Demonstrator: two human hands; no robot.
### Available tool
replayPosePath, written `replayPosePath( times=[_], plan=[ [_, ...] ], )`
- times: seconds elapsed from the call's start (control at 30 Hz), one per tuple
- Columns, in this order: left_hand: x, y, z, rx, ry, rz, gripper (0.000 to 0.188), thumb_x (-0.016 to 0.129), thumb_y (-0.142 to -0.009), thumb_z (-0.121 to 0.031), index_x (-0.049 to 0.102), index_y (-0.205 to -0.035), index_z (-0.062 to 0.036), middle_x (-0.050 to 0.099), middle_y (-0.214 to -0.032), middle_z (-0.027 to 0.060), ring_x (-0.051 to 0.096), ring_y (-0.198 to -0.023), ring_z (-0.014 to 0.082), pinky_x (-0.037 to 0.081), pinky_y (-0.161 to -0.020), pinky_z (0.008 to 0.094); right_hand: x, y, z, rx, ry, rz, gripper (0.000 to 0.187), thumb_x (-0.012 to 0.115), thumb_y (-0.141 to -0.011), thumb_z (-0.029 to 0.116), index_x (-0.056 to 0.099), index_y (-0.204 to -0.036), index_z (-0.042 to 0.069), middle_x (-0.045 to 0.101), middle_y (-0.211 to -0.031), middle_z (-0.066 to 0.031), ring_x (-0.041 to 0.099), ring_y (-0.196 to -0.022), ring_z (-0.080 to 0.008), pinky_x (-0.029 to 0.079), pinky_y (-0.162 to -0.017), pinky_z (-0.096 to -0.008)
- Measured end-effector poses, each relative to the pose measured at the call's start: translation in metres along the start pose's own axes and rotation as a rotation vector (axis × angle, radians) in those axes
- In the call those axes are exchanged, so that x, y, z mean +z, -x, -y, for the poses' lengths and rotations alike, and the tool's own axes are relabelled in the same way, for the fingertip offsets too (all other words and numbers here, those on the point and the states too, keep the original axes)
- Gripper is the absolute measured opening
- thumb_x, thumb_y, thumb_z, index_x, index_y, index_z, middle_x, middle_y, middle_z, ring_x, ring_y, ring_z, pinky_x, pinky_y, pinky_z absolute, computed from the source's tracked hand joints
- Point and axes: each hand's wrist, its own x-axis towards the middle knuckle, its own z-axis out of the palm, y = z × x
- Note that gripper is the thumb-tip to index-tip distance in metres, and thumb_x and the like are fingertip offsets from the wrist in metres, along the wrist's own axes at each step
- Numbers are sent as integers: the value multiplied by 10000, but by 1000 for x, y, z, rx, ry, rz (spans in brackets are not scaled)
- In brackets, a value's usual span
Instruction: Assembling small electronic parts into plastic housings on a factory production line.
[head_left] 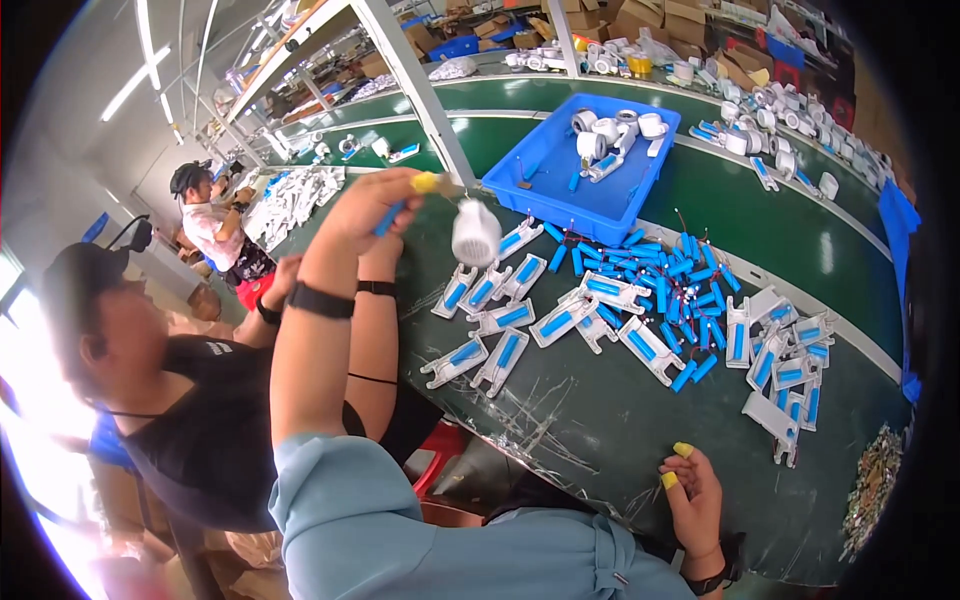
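My left hand (368, 207) reaches far out to the left over the bench, its fingers closed, with a yellow finger cot on one of them. A blue cylindrical battery (388, 218) shows in its grip. Just beyond the fingertips hangs a white round housing (476, 236) with a slotted grille; what links it to the hand is too small to make out. At the near right, my right hand (695, 505) is over the bench top, fingers apart and holding nothing, with yellow cots on two fingertips. White half-shells (497, 364) with blue batteries in them lie between my hands.
Loose blue batteries with thin wires (690, 290) are heaped mid-bench. Behind them stands a blue bin (545, 200) with white housings. More filled half-shells (768, 365) lie right, near small metal parts (872, 490). A black-clad co-worker (190, 410) sits close on my left; a post (415, 90) rises behind.
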Motion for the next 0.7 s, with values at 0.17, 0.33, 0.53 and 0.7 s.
replayPosePath(
  times=[0.17, 0.33, 0.53, 0.7],
  plan=[
    [-77, -58, 37, -48, 47, -379, 196, 626, -930, -203, 630, -862, -19, 555, -692, 8, 479, -539, 82, 364, -453, 215, -2, -1, 0, -1, 7, -25, 361, 568, -893, -6, 493, -1245, -35, 611, -1044, -94, 620, -943, -149, 482, -844, -246],
    [-168, -75, 141, -42, 65, -411, 270, 527, -919, -150, 632, -1126, -12, 619, -862, 51, 532, -701, 142, 458, -581, 283, 2, -7, -1, -34, -21, -77, 292, 563, -889, -12, 525, -1174, -66, 642, -996, -105, 646, -886, -146, 508, -770, -242],
    [-210, -67, 196, 27, -408, -362, 251, 567, -846, -115, 652, -1070, -39, 536, -606, 4, 419, -467, 75, 304, -408, 263, 8, -10, 8, 55, 9, -99, 243, 549, -914, 18, 537, -1152, -25, 626, -936, -66, 622, -811, -117, 501, -680, -228],
    [-197, -62, 193, 69, -642, -480, 240, 592, -834, -117, 649, -1053, -38, 586, -712, 59, 506, -584, 150, 379, -499, 299, 9, -12, 5, 116, 3, -149, 211, 562, -917, 36, 558, -1122, -15, 625, -902, -53, 616, -766, -106, 490, -634, -212]
  ],
)
